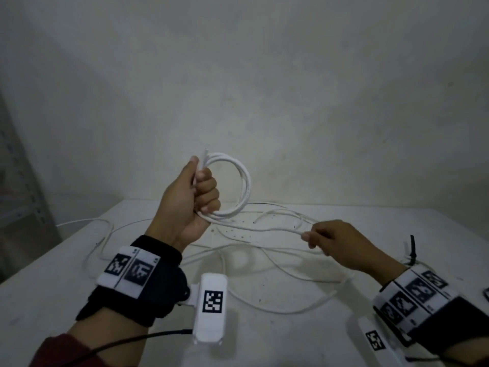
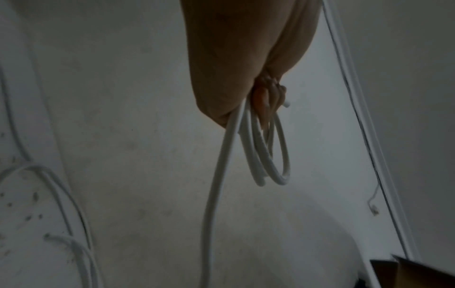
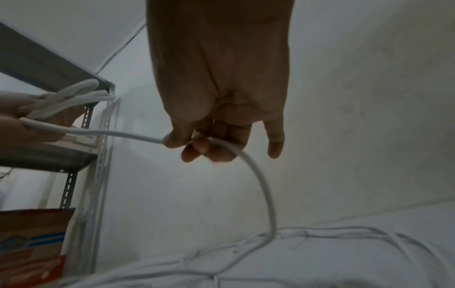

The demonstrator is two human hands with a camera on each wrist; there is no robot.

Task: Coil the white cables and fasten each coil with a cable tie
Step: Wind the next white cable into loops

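From the head camera, the left hand (image 1: 190, 193) is fisted round a coil (image 1: 232, 184) of white cable, held up above the table (image 1: 53, 274); the right hand (image 1: 341, 245) pinches the free run of that cable — loose cables (image 1: 277, 260) sprawl beneath. A black cable tie (image 1: 412, 247) lies near the right wrist.

The left wrist view is dim; several loops seem to hang from the curled fingers (image 2: 268, 101).

The right wrist view shows thumb and fingers closed on the cable (image 3: 258, 175) — beyond, a metal shelf (image 3: 98, 155).

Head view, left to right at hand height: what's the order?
Metal shelving → left hand → coil of white cable in its grip → right hand pinching the cable's free run → black cable tie.
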